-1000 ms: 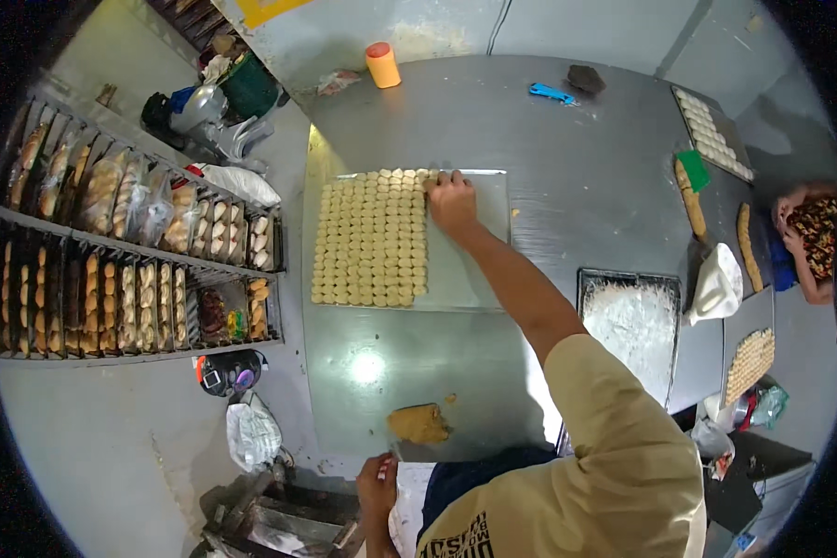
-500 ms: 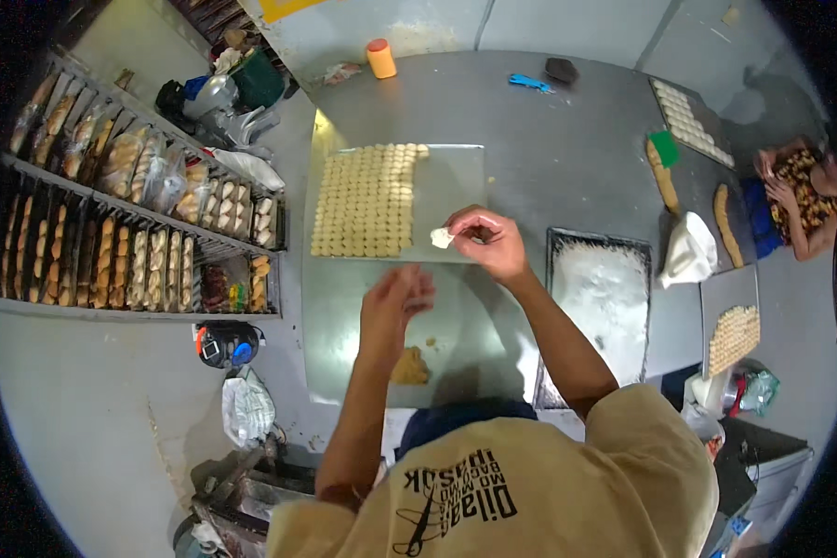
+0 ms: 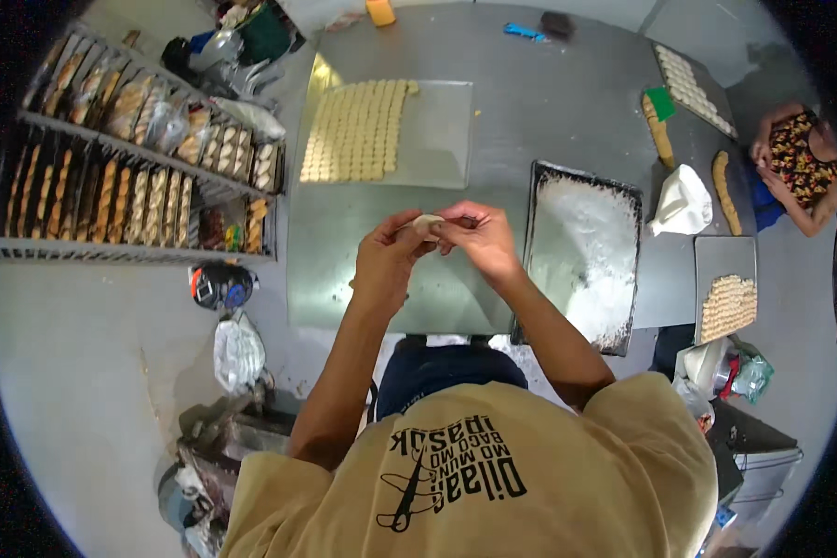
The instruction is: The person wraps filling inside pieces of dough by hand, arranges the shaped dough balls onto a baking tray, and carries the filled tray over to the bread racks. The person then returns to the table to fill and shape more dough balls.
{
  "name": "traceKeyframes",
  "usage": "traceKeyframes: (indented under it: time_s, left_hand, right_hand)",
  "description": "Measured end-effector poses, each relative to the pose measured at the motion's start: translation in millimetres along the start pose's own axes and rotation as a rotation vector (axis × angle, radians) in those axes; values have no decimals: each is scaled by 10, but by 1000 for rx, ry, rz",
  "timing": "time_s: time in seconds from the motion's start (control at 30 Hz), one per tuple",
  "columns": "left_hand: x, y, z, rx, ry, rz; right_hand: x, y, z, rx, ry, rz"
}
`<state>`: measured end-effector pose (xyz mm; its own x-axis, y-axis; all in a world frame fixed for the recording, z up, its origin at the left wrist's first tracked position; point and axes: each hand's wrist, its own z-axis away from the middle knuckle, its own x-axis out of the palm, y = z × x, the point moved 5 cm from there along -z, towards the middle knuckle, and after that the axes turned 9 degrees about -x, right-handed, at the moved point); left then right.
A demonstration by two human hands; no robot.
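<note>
The dough piece (image 3: 427, 222) is pinched between the fingertips of both hands, left (image 3: 386, 260) and right (image 3: 485, 246), above the bench (image 3: 344, 237); its long axis is unclear. The tray (image 3: 437, 135) lies just beyond, its dough rows (image 3: 352, 135) nearer the left hand.

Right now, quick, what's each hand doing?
Left hand: closed, fingers pinching a small pale roundish dough piece.
Right hand: closed, fingers pinching that same piece from the other side.

Soft sheen on grey table (image 3: 530, 102); straight edges bowed; corners black; lower left dim.
</note>
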<state>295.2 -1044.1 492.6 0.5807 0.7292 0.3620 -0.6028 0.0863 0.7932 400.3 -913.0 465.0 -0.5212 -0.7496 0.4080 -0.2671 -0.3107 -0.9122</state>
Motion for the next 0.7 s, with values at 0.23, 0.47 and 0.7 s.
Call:
traceKeyframes:
  time_s: [0.23, 0.47, 0.7]
  left_hand:
    - [-1981, -752, 421, -80, 387, -195]
    - [-2637, -793, 320, -145, 213, -165]
    - [-2566, -1299, -122, -275, 0, -143]
  right_hand:
    - [292, 1416, 664, 89, -262, 591]
    - [885, 1963, 1073, -352, -182, 1164]
    - [1277, 2375, 1051, -535, -69, 1334]
